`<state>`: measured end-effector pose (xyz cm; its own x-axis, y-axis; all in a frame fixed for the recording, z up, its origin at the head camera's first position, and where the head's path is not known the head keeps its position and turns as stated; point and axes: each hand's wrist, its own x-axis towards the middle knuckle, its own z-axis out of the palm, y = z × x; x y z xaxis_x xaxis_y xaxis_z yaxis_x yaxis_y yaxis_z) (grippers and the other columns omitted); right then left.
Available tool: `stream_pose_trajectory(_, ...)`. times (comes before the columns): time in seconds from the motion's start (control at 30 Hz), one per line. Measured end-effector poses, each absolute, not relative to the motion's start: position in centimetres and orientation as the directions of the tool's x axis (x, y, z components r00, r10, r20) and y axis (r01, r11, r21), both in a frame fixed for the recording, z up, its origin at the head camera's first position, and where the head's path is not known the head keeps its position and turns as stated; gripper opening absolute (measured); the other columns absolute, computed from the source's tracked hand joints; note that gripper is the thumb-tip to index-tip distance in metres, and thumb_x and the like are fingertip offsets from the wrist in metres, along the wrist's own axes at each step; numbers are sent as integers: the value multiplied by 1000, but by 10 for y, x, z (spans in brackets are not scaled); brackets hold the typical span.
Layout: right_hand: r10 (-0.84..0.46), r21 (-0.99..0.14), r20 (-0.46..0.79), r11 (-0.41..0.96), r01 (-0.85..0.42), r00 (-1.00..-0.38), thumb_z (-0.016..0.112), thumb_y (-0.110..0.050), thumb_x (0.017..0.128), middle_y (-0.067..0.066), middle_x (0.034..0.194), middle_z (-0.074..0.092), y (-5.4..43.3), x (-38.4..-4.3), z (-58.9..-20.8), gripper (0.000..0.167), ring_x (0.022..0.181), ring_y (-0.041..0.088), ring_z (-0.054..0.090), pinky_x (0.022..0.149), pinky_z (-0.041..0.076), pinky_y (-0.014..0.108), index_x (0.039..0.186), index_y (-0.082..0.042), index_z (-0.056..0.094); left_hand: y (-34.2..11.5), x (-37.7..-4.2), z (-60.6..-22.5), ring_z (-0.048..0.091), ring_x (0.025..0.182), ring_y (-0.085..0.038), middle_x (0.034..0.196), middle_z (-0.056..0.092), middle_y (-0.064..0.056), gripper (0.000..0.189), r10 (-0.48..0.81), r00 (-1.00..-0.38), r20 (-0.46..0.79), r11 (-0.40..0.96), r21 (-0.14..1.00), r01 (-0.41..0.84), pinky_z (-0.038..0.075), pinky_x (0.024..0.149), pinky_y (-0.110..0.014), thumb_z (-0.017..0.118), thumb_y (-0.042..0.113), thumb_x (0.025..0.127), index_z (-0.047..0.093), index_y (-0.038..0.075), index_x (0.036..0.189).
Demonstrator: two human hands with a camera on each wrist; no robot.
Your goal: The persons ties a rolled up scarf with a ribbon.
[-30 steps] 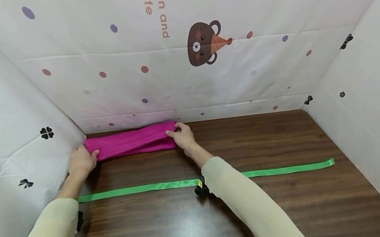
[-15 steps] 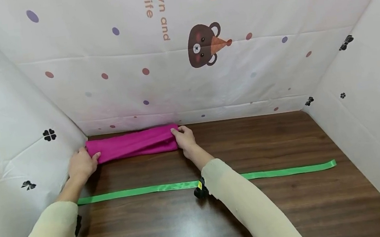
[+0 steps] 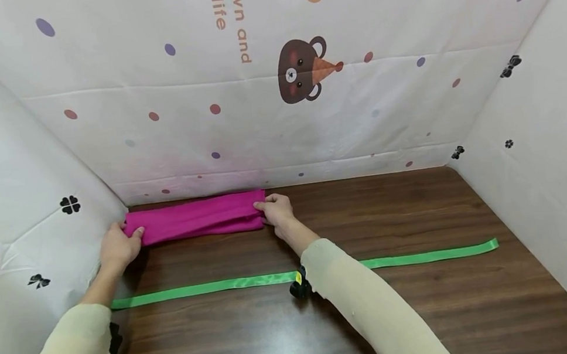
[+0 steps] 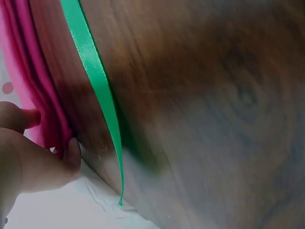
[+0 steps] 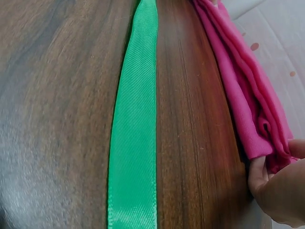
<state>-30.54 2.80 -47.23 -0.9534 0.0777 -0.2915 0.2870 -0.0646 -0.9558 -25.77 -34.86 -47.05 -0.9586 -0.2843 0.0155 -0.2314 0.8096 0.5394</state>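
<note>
Gripping a folded magenta cloth (image 3: 195, 217) at either end, a person's left hand (image 3: 119, 247) and right hand (image 3: 278, 210) hold it left of centre in the head view, near the foot of a patterned backdrop (image 3: 152, 149); fabric hides some fingertips; the right sleeve (image 3: 378, 301) covers part of a green ribbon (image 3: 196, 290), whose left tip shows plainly only in the left wrist view; both wrist views reveal stacked folds, the hands cropped at the frame's side.
</note>
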Motion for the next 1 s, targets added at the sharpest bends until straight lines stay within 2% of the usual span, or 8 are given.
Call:
stream_pose_trajectory(0.17,53,-947,-314,-94,308,-948,78,-9,96,17,124,63,31,-304,-472,52,98,18,68,84,62,32,138,5,52,-344,-257,-465,44,133,-61,140,46,-46,62,-331,-944,-6,754,599,-268,38,112,-64,51,30,109,38,-20,143)
stream_pose_trajectory(0.23,26,-945,-315,-101,311,-949,78,-9,96,18,129,62,33,-304,-472,61,101,19,68,86,62,33,145,6,46,-343,-258,-463,44,133,-60,140,46,-47,63,-340,-940,-16,729,627,-275,37,113,-64,51,31,109,37,-20,143)
stream_pose_trajectory(0.3,-14,-944,-316,-100,316,-949,77,-9,96,17,127,65,36,-305,-472,58,101,18,67,86,61,33,145,7,49,-344,-258,-463,43,135,-59,141,44,-47,65,-346,-937,-34,696,660,-282,37,114,-64,51,32,109,36,-21,144)
stream_pose_trajectory(0.47,-100,-945,-307,-87,316,-946,75,-8,97,7,109,69,41,-304,-472,37,92,14,65,82,61,31,130,4,64,-345,-257,-462,43,134,-56,143,43,-45,67,-361,-930,-65,630,718,-295,35,115,-63,45,38,111,35,-19,145)
stream_pose_trajectory(0.63,-151,-946,-299,-84,313,-942,74,-9,98,6,108,67,44,-303,-469,39,91,14,65,79,60,32,135,-1,61,-346,-256,-464,45,131,-54,143,45,-43,67,-366,-929,-65,625,722,-297,37,112,-62,37,43,112,39,-15,145)
stream_pose_trajectory(0.83,-193,-940,-308,-89,330,-931,75,-19,100,9,107,69,45,-301,-467,34,87,18,68,79,63,38,131,-10,62,-348,-257,-461,43,130,-51,146,43,-42,66,-351,-931,-104,595,743,-307,38,112,-60,35,42,113,37,-14,148)
stream_pose_trajectory(0.9,-202,-938,-310,-91,333,-929,74,-24,102,10,107,69,46,-300,-467,33,86,21,69,80,64,41,130,-11,62,-348,-258,-461,44,129,-49,147,42,-41,66,-351,-928,-125,580,749,-320,43,107,-55,35,42,114,37,-14,150)
stream_pose_trajectory(1.0,-207,-935,-318,-92,342,-925,71,-31,104,12,109,68,47,-299,-469,33,85,25,71,80,64,45,129,-12,61,-348,-259,-461,49,124,-43,147,44,-39,64,-351,-926,-140,563,758,-328,50,91,-37,36,40,114,37,-12,151)
